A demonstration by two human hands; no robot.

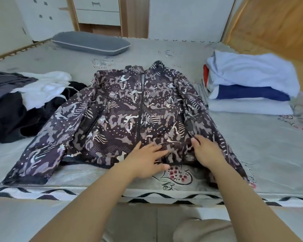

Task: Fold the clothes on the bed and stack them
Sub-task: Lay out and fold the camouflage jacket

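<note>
Patterned jacket (138, 110) lies unfolded under my flat left hand (145, 159) and pinching right hand (206, 151), folded stack (248, 88) far right, unfolded heap (24, 102) left.

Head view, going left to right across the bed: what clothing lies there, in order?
Unfolded heap of grey, white and black clothes → patterned zip jacket spread flat, both hands at its hem → folded stack of light blue, navy and white garments.

Both hands (175, 154) on spread jacket (129, 109)
</note>
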